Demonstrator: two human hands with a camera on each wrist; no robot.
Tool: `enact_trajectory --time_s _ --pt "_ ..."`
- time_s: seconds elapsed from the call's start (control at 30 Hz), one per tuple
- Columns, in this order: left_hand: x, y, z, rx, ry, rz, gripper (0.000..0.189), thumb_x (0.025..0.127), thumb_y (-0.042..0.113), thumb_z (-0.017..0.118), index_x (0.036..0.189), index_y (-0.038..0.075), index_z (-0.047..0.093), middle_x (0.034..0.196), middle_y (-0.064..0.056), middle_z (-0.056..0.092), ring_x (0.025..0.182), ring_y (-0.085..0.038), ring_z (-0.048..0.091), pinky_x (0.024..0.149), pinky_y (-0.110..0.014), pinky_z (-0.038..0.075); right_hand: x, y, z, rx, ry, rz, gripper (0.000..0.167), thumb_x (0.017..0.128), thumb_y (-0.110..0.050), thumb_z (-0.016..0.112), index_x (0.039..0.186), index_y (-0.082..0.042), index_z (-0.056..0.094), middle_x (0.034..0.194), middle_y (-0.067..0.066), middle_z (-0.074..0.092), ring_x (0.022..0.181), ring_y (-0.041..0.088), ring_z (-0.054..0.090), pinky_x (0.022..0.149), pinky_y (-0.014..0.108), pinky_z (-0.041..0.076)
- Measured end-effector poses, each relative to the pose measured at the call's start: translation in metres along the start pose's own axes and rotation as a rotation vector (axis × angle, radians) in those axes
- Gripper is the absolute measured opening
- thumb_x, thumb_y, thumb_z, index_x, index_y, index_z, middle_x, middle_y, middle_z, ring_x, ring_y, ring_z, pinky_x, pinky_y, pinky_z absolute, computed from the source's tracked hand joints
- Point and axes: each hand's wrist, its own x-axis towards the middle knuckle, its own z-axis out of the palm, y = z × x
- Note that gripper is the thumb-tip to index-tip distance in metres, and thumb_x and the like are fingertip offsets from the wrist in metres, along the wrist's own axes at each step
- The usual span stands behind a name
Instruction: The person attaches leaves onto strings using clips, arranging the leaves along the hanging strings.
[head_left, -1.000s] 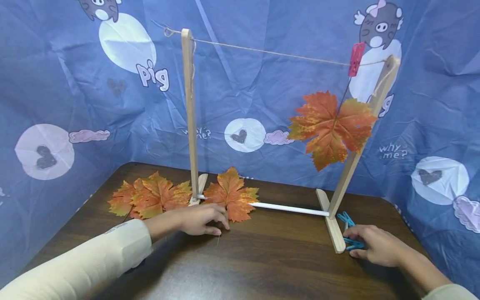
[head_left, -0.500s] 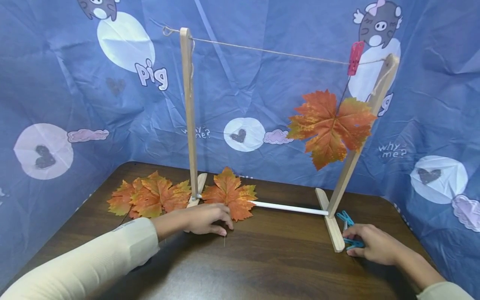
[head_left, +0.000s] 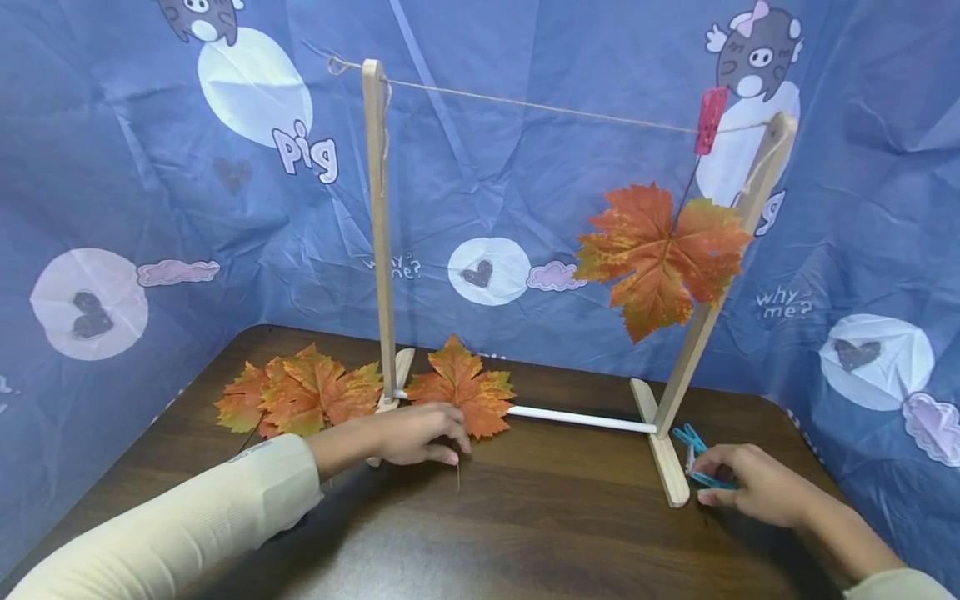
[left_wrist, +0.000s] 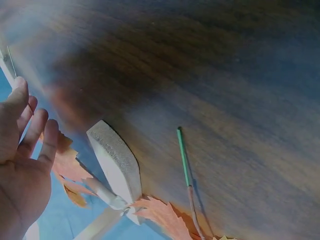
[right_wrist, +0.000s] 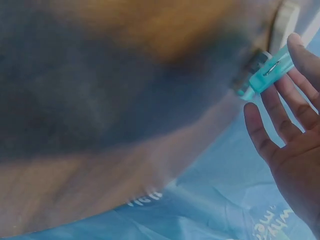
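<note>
My left hand [head_left: 420, 435] pinches the thin stem [head_left: 458, 477] of an orange maple leaf [head_left: 463, 390], which spreads behind the fingers beside the frame's left post. In the left wrist view, thumb and fingertips meet at that stem. On the far right, my right hand [head_left: 765, 487] holds a teal clothespin [right_wrist: 274, 69] between thumb and fingers, close over the table. Another blue clothespin [head_left: 687, 435] lies just behind it, by the frame's right foot. A second maple leaf [head_left: 663, 254] hangs from the string by a red clothespin [head_left: 711, 121].
A wooden frame has a left post [head_left: 381, 233], a right post [head_left: 693, 358], a twine line [head_left: 540, 106] between their tops and a white rod [head_left: 585, 418] low down. Several overlapping maple leaves [head_left: 307, 387] lie at the left of the brown table [head_left: 555, 533]. Printed blue cloth [head_left: 495, 192] surrounds it.
My left hand has shifted slightly right, with the leaf's stem in its pinch. My right hand has drawn its clothespin slightly right, away from the frame's foot and the other clothespin.
</note>
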Motion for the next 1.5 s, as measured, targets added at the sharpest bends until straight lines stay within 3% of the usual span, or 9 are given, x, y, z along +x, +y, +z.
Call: enact_trajectory --time_s 0.27,0.53,0.83,1.07,1.3,1.5 --pt "0.003 -0.002 -0.002 0.0 0.05 0.0 0.017 0.099 0.013 0.069 0.113 0.008 0.077 0.11 0.001 0.069 0.103 -0.009 0.064 0.094 -0.025 0.052 0.005 -0.014 -0.026 0.006 0.102 -0.017 0.026 0.09 -0.023 0.081 0.107 -0.007 0.071 0.089 -0.012 0.067 0.08 0.0 0.062 0.066 0.027 0.054" --pt "0.008 -0.004 -0.009 -0.021 0.124 0.045 0.014 0.098 0.01 0.07 0.109 0.006 0.077 0.106 -0.001 0.073 0.103 -0.012 0.067 0.093 -0.028 0.053 0.015 -0.036 -0.047 -0.071 0.264 -0.07 0.021 0.085 -0.02 0.085 0.101 -0.018 0.072 0.084 -0.019 0.066 0.077 -0.001 0.062 0.066 0.026 0.053" --pt "0.014 -0.003 -0.021 -0.046 0.209 0.084 0.012 0.099 0.01 0.069 0.107 0.007 0.078 0.103 -0.006 0.076 0.099 -0.013 0.069 0.089 -0.029 0.055 0.031 -0.064 -0.065 -0.028 0.232 -0.01 0.024 0.091 -0.03 0.08 0.109 -0.016 0.072 0.085 -0.014 0.069 0.078 0.003 0.065 0.067 0.028 0.054" --pt "0.021 -0.004 -0.029 -0.054 0.285 0.079 0.013 0.098 0.01 0.069 0.107 0.006 0.078 0.104 -0.006 0.076 0.1 -0.015 0.07 0.089 -0.032 0.056 0.044 -0.082 -0.075 -0.012 0.271 -0.068 0.024 0.091 -0.027 0.08 0.111 -0.015 0.073 0.085 -0.013 0.069 0.077 0.005 0.066 0.068 0.028 0.055" --pt "0.026 -0.002 -0.039 -0.068 0.385 -0.009 0.014 0.099 0.013 0.069 0.107 0.008 0.079 0.103 -0.001 0.077 0.097 -0.011 0.07 0.085 -0.033 0.056 0.057 -0.098 -0.08 -0.015 0.28 -0.085 0.03 0.093 -0.033 0.077 0.118 -0.016 0.072 0.09 -0.012 0.069 0.081 0.006 0.065 0.071 0.029 0.055" --pt "0.031 0.002 -0.047 -0.151 0.46 -0.115 0.015 0.1 0.018 0.069 0.108 0.012 0.08 0.093 0.006 0.074 0.077 -0.006 0.061 0.07 -0.03 0.052 0.064 -0.104 -0.078 0.021 0.277 -0.106 0.027 0.094 -0.03 0.077 0.117 -0.018 0.072 0.091 -0.012 0.071 0.083 0.006 0.067 0.072 0.029 0.055"
